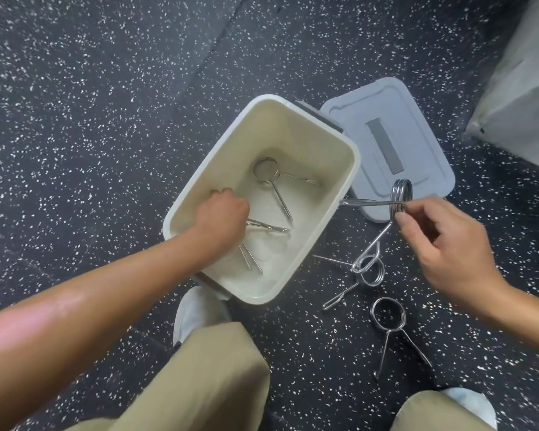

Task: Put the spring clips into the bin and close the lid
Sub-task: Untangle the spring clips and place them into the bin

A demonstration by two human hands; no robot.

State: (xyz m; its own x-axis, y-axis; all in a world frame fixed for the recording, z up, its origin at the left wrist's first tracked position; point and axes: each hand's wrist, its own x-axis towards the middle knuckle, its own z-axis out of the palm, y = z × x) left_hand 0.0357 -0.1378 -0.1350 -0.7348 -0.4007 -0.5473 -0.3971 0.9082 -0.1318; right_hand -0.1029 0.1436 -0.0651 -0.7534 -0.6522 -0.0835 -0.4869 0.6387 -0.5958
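Cream bin (321, 144) open on the speckled floor (91, 119), grey lid (417, 119) lying just beside it, left hand (221, 219) down inside on a metal clip (262, 227), another clip (268, 175) in the bin, right hand (448, 244) pinching a raised clip (400, 197), two more clips (389, 318) on the floor

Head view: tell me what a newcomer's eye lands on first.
The cream bin sits open mid-frame, the left hand reaching into it among spring clips. Beside it, the right hand pinches a raised clip above the speckled floor. The grey lid lies off behind the bin.
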